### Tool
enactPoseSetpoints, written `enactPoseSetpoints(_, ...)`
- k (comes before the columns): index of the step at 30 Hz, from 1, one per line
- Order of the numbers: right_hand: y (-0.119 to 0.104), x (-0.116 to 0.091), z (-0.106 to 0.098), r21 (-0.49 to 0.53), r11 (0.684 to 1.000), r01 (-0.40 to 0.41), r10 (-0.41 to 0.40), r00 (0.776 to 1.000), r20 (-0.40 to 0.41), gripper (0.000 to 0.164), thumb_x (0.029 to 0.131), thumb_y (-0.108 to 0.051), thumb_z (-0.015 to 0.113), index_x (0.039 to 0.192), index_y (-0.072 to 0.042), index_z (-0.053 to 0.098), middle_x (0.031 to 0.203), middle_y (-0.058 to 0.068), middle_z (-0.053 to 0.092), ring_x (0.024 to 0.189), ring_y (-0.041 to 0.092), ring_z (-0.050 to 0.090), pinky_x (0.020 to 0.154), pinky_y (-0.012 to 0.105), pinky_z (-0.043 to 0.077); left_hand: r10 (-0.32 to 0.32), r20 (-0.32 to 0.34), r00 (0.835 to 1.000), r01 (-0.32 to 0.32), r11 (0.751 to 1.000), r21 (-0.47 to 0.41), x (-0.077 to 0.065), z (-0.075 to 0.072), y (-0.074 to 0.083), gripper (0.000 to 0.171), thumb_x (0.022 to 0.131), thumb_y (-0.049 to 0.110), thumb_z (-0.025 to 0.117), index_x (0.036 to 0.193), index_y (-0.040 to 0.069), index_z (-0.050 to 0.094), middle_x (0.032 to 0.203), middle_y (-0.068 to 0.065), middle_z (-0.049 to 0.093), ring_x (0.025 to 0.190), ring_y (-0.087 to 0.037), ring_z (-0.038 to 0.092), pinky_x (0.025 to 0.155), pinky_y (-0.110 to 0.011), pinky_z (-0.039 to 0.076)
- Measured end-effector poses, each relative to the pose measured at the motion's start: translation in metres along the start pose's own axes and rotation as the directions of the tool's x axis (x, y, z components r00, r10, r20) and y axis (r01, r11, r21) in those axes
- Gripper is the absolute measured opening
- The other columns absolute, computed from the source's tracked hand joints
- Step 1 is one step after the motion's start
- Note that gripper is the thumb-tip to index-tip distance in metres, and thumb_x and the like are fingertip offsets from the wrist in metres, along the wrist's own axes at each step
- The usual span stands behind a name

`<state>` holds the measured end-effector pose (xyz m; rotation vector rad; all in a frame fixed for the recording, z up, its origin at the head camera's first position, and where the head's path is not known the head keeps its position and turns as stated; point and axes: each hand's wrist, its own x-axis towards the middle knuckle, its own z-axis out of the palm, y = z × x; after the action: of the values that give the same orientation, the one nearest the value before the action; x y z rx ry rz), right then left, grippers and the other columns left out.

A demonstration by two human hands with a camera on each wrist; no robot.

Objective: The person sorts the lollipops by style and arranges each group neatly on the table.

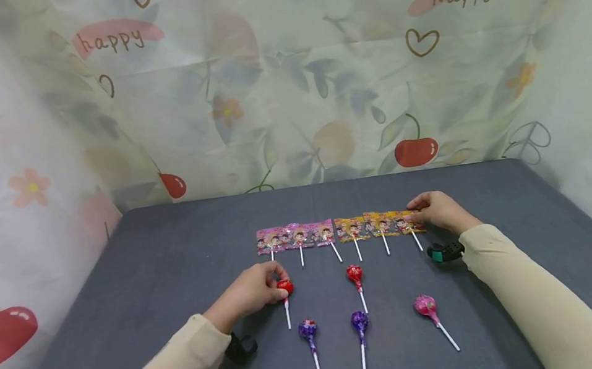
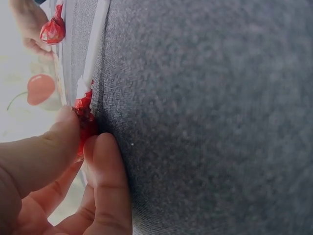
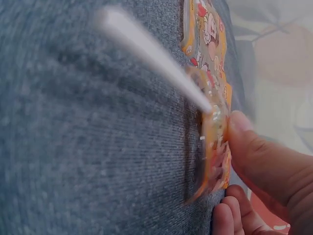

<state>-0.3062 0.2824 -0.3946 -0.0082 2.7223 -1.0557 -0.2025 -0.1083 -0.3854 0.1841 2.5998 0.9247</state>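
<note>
Left hand (image 1: 253, 288) pinching red ball lollipop (image 1: 285, 285), glossy wrapper (image 2: 84, 102), white stick (image 2: 95, 46). Right hand (image 1: 442, 212) touching flat, crinkled orange-wrapped lollipop (image 1: 409, 223); can't tell if gripped.

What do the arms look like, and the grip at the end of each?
Long, plain cream fabric sleeves cover both arms. The left grip and right grip are human hands without gloves. The left wrist has a curved black band; the right, a black strap with a teal patch.

Red lollipop (image 1: 285, 286), orange cartoon-patterned packet (image 1: 405, 224)
</note>
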Motion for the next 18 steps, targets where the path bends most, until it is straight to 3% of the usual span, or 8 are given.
enactPoseSetpoints(9,-0.005,-0.006,-0.005,-0.024,0.999,0.046,-0.046,0.999,-0.003,0.051,0.097,-0.032,0.059,0.129,0.006,0.049,0.134,0.032,0.048,0.118,0.042,0.05,0.097,0.053,0.047,0.001,-0.004,1.0,-0.001,1.0,0.005,0.0,0.002,0.0,0.017,0.086,0.012,0.073,0.097,0.015,0.06,0.071,-0.002,0.052,0.06,-0.015,0.045,0.05,-0.024,0.035)
enactPoseSetpoints(18,-0.044,-0.026,0.002,0.032,0.985,0.17,-0.166,0.982,-0.093,0.047,0.097,-0.031,0.059,0.132,0.0,0.05,0.133,0.025,0.051,0.123,0.04,0.049,0.098,0.053,0.047,-0.004,-0.01,1.0,0.004,1.0,-0.007,-0.001,0.003,0.0,0.016,0.087,0.012,0.072,0.096,0.016,0.06,0.072,-0.002,0.052,0.06,-0.015,0.045,0.05,-0.025,0.034)
